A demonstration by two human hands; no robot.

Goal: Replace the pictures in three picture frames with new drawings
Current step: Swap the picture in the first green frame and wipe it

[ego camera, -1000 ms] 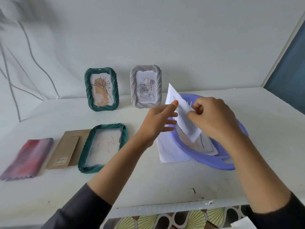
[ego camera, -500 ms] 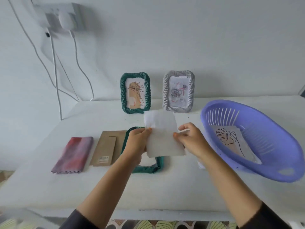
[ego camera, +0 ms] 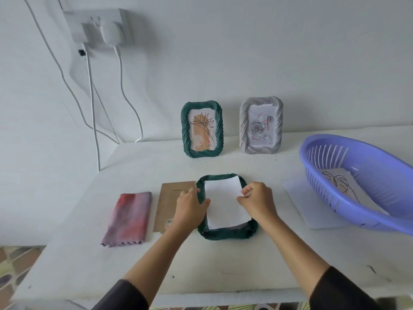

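A green ribbed frame lies face down mid-table with a white sheet, blank side up, lying in its opening. My left hand pinches the sheet's left edge with its thumb. My right hand pinches the right edge with curled fingers. A second green frame with a flower drawing and a grey frame with a rose picture stand upright against the wall. The brown cardboard backing lies left of the flat frame, partly under my left hand.
A purple slotted basket at the right holds a leaf line drawing and sits on white paper. A pink-purple cloth lies at the left. Cables hang from a wall socket at the upper left.
Both hands took the sheet out of the basket, carried it left and lowered it onto the face-down green frame. The camera view shifted left.
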